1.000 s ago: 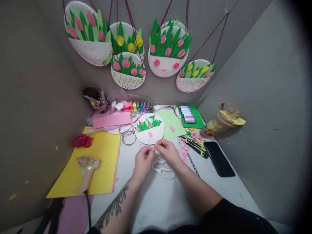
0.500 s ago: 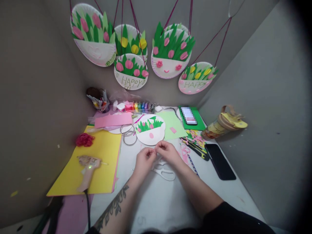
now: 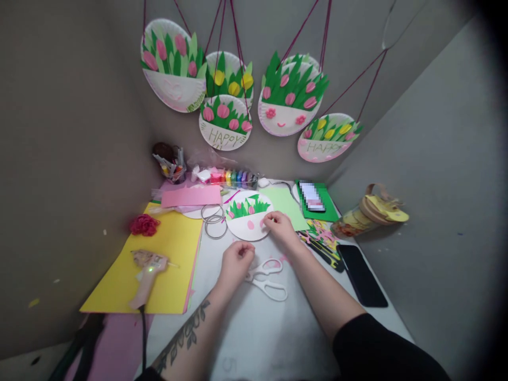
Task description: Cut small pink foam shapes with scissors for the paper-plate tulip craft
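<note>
A white paper plate (image 3: 238,233) lies on the table, with green paper leaves and small pink tulips across its upper half. One pink paper oval (image 3: 250,225) rests on the plain lower half. My right hand (image 3: 281,228) is at the plate's right edge, its fingers pinched on a small pink paper piece (image 3: 262,223) against the plate. Below the plate, my left hand (image 3: 237,260) is closed with fingertips together; whatever it may hold is too small to make out. White-handled scissors (image 3: 274,290) lie beside my left hand, their blades partly hidden by it.
A pink glue gun (image 3: 147,272) with a lit green light lies on yellow paper (image 3: 174,264) at left, near red yarn (image 3: 145,225). Metal rings (image 3: 214,222) sit left of the plate. At right are a black phone (image 3: 362,275) and a tumbler (image 3: 363,211). Decorated plates (image 3: 291,114) hang above.
My hands have parted: the right moved up to the plate's right edge with the pink piece, while the left stayed low. The scissors are more exposed. The view has shifted slightly.
</note>
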A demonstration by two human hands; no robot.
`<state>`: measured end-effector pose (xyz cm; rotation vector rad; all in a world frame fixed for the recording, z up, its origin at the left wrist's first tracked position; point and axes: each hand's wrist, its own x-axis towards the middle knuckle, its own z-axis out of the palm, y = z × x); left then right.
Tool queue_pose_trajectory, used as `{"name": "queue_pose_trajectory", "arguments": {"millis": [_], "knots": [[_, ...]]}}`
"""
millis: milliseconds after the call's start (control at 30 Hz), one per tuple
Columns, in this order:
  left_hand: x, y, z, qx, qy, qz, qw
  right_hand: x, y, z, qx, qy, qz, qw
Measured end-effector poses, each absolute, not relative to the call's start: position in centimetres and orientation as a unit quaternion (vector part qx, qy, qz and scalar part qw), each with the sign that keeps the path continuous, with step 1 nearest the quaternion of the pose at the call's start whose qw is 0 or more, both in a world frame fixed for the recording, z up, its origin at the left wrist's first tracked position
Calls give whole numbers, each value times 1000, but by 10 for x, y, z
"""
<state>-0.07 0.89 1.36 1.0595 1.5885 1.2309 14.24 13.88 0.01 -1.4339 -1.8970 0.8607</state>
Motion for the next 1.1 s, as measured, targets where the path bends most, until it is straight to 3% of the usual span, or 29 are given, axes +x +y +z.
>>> {"name": "queue_pose_trajectory", "arguments": {"millis": [267,567,767,933,1100], "knots": [[-6,11,5,430,637,483,420,131,169,-14,-570,-764,227,199],[-9,12,7,436,630,477,430,211,191,-3,-660,-721,155,141],[-9,12,6,435,627,477,435,209,189,-13,-685,-710,144,80],[-9,12,7,438,631,479,425,198,194,-16,-703,-690,157,74],[-8,12,10,448,626,483,417,197,192,-4,-712,-666,179,130]]}}
